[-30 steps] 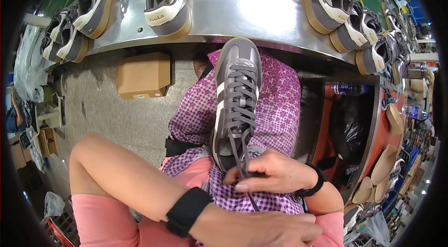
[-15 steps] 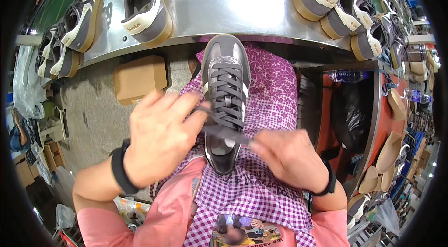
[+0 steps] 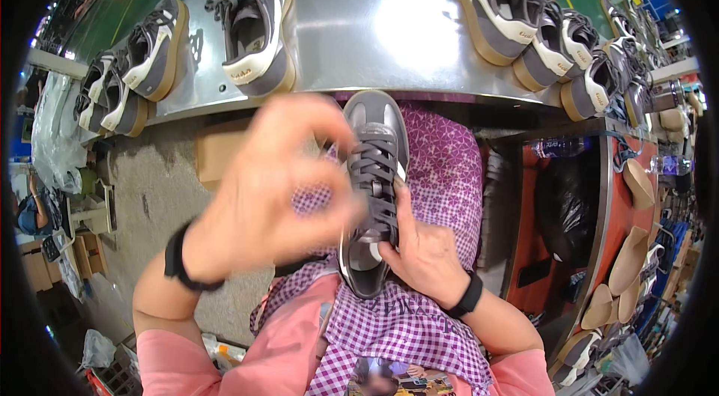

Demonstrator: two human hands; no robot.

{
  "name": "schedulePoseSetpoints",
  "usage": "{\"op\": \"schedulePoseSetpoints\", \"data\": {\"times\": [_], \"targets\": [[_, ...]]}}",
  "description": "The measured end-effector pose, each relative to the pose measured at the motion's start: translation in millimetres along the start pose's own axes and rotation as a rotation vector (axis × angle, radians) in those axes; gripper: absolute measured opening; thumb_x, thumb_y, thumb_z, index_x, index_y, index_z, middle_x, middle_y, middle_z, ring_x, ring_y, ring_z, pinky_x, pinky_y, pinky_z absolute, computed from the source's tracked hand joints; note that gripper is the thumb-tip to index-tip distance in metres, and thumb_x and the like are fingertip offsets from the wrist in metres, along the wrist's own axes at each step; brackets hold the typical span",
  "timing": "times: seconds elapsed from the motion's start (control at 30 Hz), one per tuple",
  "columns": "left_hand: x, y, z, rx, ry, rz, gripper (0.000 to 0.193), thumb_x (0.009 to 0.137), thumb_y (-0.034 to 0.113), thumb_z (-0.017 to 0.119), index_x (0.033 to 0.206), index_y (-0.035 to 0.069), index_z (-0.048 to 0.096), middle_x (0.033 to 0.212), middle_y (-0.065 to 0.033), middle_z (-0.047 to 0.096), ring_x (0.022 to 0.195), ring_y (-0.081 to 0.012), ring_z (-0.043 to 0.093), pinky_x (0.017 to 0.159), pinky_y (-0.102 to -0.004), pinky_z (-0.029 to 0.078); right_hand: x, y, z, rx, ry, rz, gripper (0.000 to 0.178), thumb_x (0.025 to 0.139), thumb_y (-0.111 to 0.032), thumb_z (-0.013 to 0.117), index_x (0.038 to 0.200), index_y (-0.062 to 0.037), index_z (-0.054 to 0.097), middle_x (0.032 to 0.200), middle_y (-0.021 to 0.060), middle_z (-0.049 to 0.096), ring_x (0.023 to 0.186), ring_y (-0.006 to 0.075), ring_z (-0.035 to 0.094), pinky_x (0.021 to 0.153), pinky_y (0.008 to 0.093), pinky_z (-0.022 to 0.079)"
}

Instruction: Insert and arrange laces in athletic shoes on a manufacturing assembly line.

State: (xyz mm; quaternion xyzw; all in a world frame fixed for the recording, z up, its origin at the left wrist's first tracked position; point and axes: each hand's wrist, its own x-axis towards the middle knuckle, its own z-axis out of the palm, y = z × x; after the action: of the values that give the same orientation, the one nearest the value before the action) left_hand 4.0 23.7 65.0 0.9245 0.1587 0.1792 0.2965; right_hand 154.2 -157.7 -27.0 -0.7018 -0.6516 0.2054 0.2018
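A grey lace-up sneaker [image 3: 376, 111] with white stripes lies on my lap, toe pointing away from me. Its grey laces [image 3: 373, 167] criss-cross up the front. My right hand [image 3: 428, 255] grips the right side of the sneaker by the collar, thumb at the opening and index finger stretched along the lacing. On the other side, my left hand [image 3: 255, 190] is raised and smeared by motion. Its fingers curve with a gap between thumb and forefinger, and whether a lace is in them cannot be made out. A purple checked apron [image 3: 442, 149] lies under the sneaker.
Matching sneakers stand on the metal bench [image 3: 344, 29] ahead, including one sneaker [image 3: 258, 37] at left and a group [image 3: 502, 10] at right. A cardboard box [image 3: 213, 153] sits below the bench. On my right, a red shelf [image 3: 625, 171] holds a black bag [image 3: 565, 198] and tan insoles [image 3: 628, 257].
Both hands were pulling a lace across the sneaker's opening. Now my right hand has moved in onto the sneaker's side, and my left hand has risen and come forward. The view has shifted slightly.
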Motion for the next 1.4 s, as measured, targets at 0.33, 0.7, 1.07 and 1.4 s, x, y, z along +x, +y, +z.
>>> {"op": "schedulePoseSetpoints", "data": {"times": [0.33, 0.7, 1.07, 1.4], "targets": [[22, -67, -5, 0.242, 0.090, -0.220, 0.072, 0.069, 0.001, 0.072, 0.135, 0.012, 0.047, 0.111, -0.0210, 0.063, 0.098, -0.0388, 0.061, 0.082, -0.0420, 0.050, 50, 15, -36, -0.074, 0.439, -0.062, 0.073, 0.072, -0.008, 0.064, 0.137, 0.0120, 0.038, 0.058, 0.0082, 0.054, 0.046, 0.0192, 0.056, 0.047, 0.0338, 0.047], [69, -51, 5, 0.422, -0.035, -0.090, 0.049, 0.049, 0.033, 0.090, 0.088, 0.010, 0.070, 0.075, -0.0089, 0.056, 0.069, -0.0254, 0.059, 0.059, -0.0354, 0.048, 96, 65, -62, 0.541, 0.327, -0.091, 0.043, 0.091, -0.010, 0.061, 0.131, -0.0010, 0.047, 0.080, 0.0147, 0.060, 0.071, 0.0319, 0.062, 0.066, 0.0379, 0.050], [297, -65, -3, 0.116, -0.200, -0.485, 0.083, 0.077, 0.060, 0.068, 0.124, -0.007, 0.051, 0.117, -0.0232, 0.058, 0.104, -0.0314, 0.060, 0.086, -0.0399, 0.048, -7, 92, -68, 0.499, 0.234, 0.319, 0.024, 0.093, -0.011, 0.057, 0.115, -0.0006, 0.062, 0.090, 0.0162, 0.067, 0.074, 0.0239, 0.067, 0.067, 0.0323, 0.052], [220, -91, 141, -0.027, 0.272, -0.140, 0.064, 0.082, 0.013, 0.049, 0.136, -0.016, 0.030, 0.138, -0.0371, 0.037, 0.124, -0.0478, 0.043, 0.106, -0.0444, 0.037, 28, 68, -93, 0.501, 0.641, 0.192, 0.031, 0.094, -0.012, 0.058, 0.122, 0.0013, 0.058, 0.105, 0.0162, 0.062, 0.092, 0.0257, 0.063, 0.082, 0.0316, 0.049]]}}
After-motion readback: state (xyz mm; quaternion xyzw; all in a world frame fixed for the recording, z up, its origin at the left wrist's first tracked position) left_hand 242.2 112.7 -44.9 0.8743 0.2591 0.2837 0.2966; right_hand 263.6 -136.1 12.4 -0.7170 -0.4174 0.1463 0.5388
